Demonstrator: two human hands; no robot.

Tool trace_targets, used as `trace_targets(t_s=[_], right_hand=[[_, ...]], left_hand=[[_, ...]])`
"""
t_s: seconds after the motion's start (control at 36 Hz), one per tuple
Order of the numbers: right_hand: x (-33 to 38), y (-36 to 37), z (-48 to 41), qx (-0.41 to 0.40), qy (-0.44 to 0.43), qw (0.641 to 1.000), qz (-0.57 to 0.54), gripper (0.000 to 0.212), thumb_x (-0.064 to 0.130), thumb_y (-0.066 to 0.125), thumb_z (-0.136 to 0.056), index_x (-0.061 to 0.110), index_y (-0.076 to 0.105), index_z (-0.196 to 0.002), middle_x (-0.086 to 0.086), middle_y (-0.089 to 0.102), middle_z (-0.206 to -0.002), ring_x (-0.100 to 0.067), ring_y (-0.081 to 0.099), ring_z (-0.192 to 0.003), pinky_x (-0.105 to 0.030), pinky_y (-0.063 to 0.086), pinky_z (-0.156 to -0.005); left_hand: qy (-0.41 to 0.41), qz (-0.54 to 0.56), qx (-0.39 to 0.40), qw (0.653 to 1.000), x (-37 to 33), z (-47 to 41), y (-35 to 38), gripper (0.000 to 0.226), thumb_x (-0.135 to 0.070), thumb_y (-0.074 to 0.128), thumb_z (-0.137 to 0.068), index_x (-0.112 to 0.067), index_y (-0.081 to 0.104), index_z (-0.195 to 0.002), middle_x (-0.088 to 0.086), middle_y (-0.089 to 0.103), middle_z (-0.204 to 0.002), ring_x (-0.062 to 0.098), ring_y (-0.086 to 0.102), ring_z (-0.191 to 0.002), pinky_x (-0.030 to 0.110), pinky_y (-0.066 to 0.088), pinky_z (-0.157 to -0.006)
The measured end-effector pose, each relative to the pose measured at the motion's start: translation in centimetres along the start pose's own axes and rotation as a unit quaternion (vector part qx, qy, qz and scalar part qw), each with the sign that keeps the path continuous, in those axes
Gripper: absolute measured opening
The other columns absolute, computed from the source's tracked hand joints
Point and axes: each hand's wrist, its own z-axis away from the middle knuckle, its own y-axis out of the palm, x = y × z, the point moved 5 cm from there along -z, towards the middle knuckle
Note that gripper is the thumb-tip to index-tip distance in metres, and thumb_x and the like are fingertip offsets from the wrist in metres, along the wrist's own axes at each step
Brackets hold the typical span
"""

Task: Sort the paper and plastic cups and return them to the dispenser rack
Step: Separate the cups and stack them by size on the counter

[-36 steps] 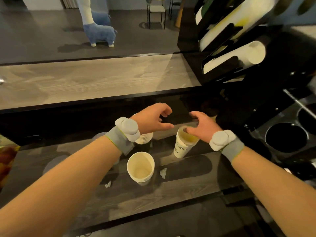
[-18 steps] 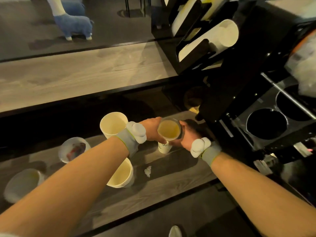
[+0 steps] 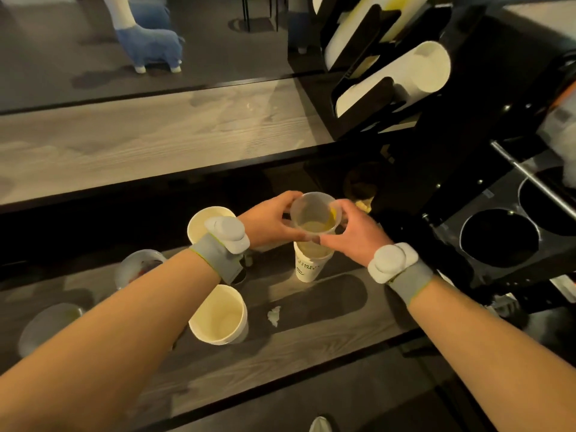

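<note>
A clear plastic cup (image 3: 314, 217) is held between my left hand (image 3: 270, 221) and my right hand (image 3: 350, 232), just above a printed white paper cup (image 3: 308, 265) standing on the dark counter. Both hands curl around the plastic cup's rim and wall. A cream paper cup (image 3: 219, 316) stands nearer me under my left forearm, and another paper cup (image 3: 202, 224) stands behind my left wrist. Two clear plastic cups (image 3: 138, 269) (image 3: 46, 325) sit at the left. The black dispenser rack (image 3: 414, 98) with stacks of white cups (image 3: 402, 79) rises at the upper right.
A crumpled paper scrap (image 3: 274, 315) lies on the counter (image 3: 311, 344). Round black holes (image 3: 498, 236) open in a panel at the right, beneath a metal rod (image 3: 530, 179). A lighter wooden countertop (image 3: 156, 138) runs behind. A blue toy animal (image 3: 149, 45) stands on the floor beyond.
Both hands closed on the clear plastic cup and lifted it up out of the printed paper cup. The view shifted, bringing the rack and cups at the left into sight.
</note>
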Motion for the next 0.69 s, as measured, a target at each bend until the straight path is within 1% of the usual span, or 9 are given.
trace_targets(t_s=[0.06, 0.11, 0.22, 0.25, 0.36, 0.44, 0.53, 0.61, 0.69], right_hand=[[1.4, -1.1, 0.4, -0.015, -0.018, 1.000, -0.009, 0.068, 0.045, 0.081, -0.071, 0.031, 0.046, -0.128, 0.011, 0.056, -0.120, -0.011, 0.057, -0.108, -0.034, 0.054, -0.088], [2.7, -2.0, 0.8, -0.027, -0.035, 0.999, -0.027, 0.065, 0.044, 0.082, -0.072, 0.030, 0.048, -0.126, 0.012, 0.056, -0.118, -0.010, 0.057, -0.107, -0.032, 0.054, -0.087], [5.0, -2.8, 1.4, -0.026, -0.064, 0.995, -0.065, 0.064, 0.039, 0.082, -0.075, 0.029, 0.049, -0.128, 0.017, 0.056, -0.117, 0.004, 0.055, -0.102, -0.016, 0.046, -0.082], [5.7, -2.9, 1.7, -0.024, -0.072, 0.995, -0.070, 0.064, 0.038, 0.082, -0.075, 0.028, 0.049, -0.129, 0.017, 0.056, -0.117, 0.005, 0.054, -0.103, -0.015, 0.046, -0.084], [7.9, -2.6, 2.8, -0.019, -0.096, 0.993, -0.060, 0.067, 0.041, 0.080, -0.076, 0.027, 0.047, -0.132, 0.014, 0.056, -0.125, -0.004, 0.054, -0.114, -0.023, 0.047, -0.094], [9.0, -2.4, 3.4, -0.019, -0.105, 0.992, -0.068, 0.065, 0.041, 0.079, -0.077, 0.029, 0.047, -0.132, 0.014, 0.057, -0.125, -0.005, 0.055, -0.116, -0.027, 0.049, -0.096], [10.5, -2.4, 4.2, -0.021, -0.122, 0.989, -0.084, 0.062, 0.040, 0.079, -0.078, 0.029, 0.048, -0.131, 0.017, 0.058, -0.121, -0.001, 0.057, -0.112, -0.022, 0.049, -0.092], [12.3, -1.6, 5.2, -0.015, -0.138, 0.987, -0.083, 0.061, 0.041, 0.077, -0.079, 0.029, 0.047, -0.132, 0.017, 0.058, -0.119, 0.000, 0.058, -0.109, -0.017, 0.050, -0.085], [14.1, -0.6, 6.3, -0.004, -0.151, 0.984, -0.091, 0.062, 0.043, 0.076, -0.080, 0.029, 0.047, -0.133, 0.016, 0.059, -0.119, -0.001, 0.059, -0.107, -0.018, 0.052, -0.083]], left_hand=[[0.012, 0.033, -0.015, 0.999, -0.5, 0.5, -1.2, 0.085, -0.041, 0.082, -0.076, -0.027, 0.037, -0.146, -0.009, 0.053, -0.139, 0.009, 0.052, -0.125, 0.027, 0.049, -0.101], [0.022, 0.059, -0.027, 0.998, -0.9, 1.1, -2.3, 0.083, -0.038, 0.082, -0.076, -0.026, 0.038, -0.146, -0.008, 0.053, -0.139, 0.009, 0.052, -0.126, 0.029, 0.049, -0.102], [0.048, 0.089, -0.041, 0.994, -2.1, 2.6, -4.2, 0.076, -0.032, 0.080, -0.079, -0.023, 0.041, -0.143, -0.007, 0.054, -0.137, 0.009, 0.053, -0.125, 0.035, 0.050, -0.103], [0.053, 0.094, -0.043, 0.993, -2.4, 3.2, -4.5, 0.076, -0.031, 0.080, -0.079, -0.023, 0.041, -0.143, -0.006, 0.054, -0.137, 0.010, 0.053, -0.125, 0.036, 0.050, -0.104], [0.063, 0.117, -0.053, 0.990, -2.8, 5.7, -6.0, 0.078, -0.036, 0.078, -0.076, -0.023, 0.040, -0.143, -0.005, 0.054, -0.139, 0.013, 0.052, -0.128, 0.040, 0.049, -0.105], [0.070, 0.124, -0.060, 0.988, -3.1, 7.1, -6.9, 0.083, -0.046, 0.077, -0.071, -0.024, 0.041, -0.143, -0.006, 0.052, -0.142, 0.013, 0.050, -0.131, 0.042, 0.048, -0.106], [0.077, 0.127, -0.071, 0.986, -3.3, 8.6, -7.8, 0.090, -0.059, 0.079, -0.068, -0.024, 0.041, -0.143, -0.006, 0.053, -0.141, 0.013, 0.050, -0.132, 0.044, 0.048, -0.106], [0.078, 0.125, -0.094, 0.985, -2.8, 10.9, -8.8, 0.094, -0.061, 0.077, -0.064, -0.024, 0.042, -0.142, -0.005, 0.055, -0.138, 0.015, 0.052, -0.130, 0.045, 0.049, -0.104], [0.076, 0.119, -0.107, 0.984, -2.2, 13.0, -9.8, 0.095, -0.064, 0.078, -0.065, -0.022, 0.042, -0.143, -0.005, 0.055, -0.138, 0.014, 0.053, -0.128, 0.045, 0.049, -0.105]])
